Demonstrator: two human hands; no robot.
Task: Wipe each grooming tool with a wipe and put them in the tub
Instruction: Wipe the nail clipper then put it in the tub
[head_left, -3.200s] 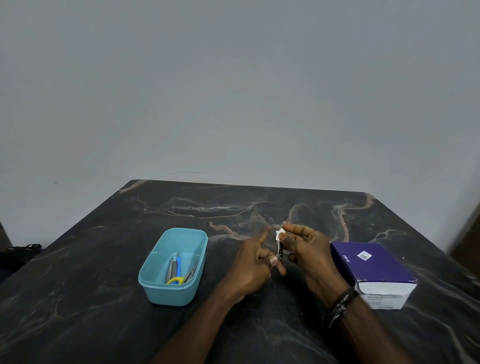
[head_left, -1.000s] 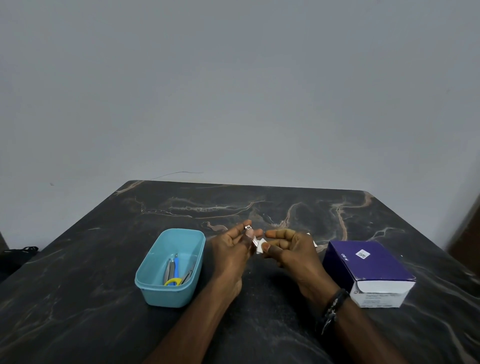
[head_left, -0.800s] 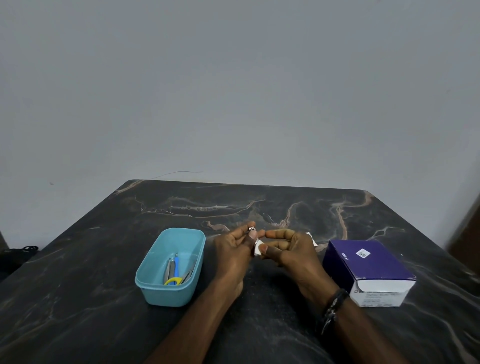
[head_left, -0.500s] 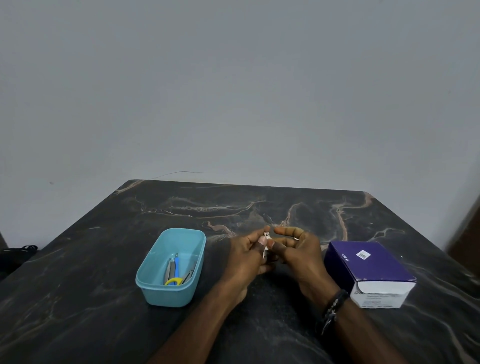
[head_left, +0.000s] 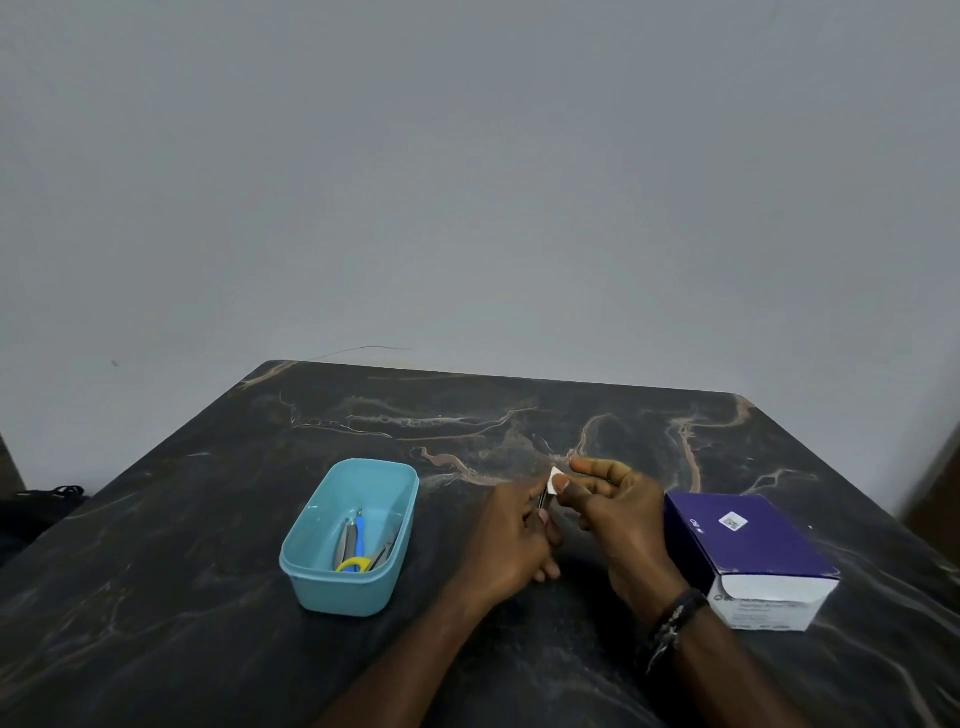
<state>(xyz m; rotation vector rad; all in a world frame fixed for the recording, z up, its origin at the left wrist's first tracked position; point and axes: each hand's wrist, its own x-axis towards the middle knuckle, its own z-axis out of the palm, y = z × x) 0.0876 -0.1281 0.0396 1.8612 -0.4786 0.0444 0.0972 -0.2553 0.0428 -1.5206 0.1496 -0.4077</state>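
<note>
My left hand (head_left: 511, 540) pinches a small metal nail clipper (head_left: 543, 500) upright at the middle of the table. Pressed against the clipper's top is a small white wipe (head_left: 556, 479), held between thumb and fingers of my right hand (head_left: 615, 512). The two hands touch each other. A light blue tub (head_left: 311, 566) stands to the left of my hands, a hand's width away. Inside it lie several tools, among them a blue-handled one (head_left: 359, 535), a yellow-handled one (head_left: 353, 565) and grey metal ones.
A purple and white box (head_left: 748, 556) stands on the dark marbled table (head_left: 156, 597) right beside my right wrist. A grey wall rises behind the table's far edge. Something dark lies off the table at the far left (head_left: 41, 499).
Both hands have shifted slightly right and toward me. The clipper has turned more upright in my left hand, and the wipe in my right hand now sits on its upper end.
</note>
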